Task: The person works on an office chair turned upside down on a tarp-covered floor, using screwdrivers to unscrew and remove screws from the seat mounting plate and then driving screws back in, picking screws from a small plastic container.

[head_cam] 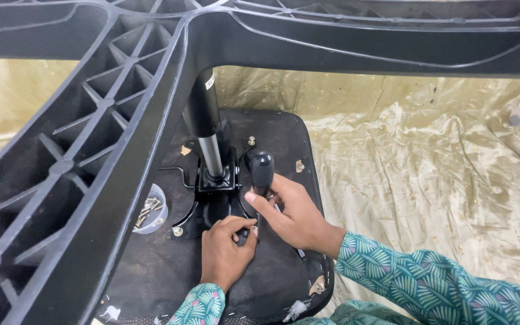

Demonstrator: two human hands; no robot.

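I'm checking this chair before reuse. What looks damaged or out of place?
The seat underside has frayed white stuffing poking out at its near edge, by the right hand.

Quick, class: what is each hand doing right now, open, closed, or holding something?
Left hand: closed, fingers pinching a small part at the screwdriver tip on the chair underside.
Right hand: closed around the black screwdriver handle.

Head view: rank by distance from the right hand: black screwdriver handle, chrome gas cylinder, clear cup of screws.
1. Black screwdriver handle: gripped in the right hand.
2. Chrome gas cylinder: upper left, at the centre of the mounting plate.
3. Clear cup of screws: far left, beside the chair base.
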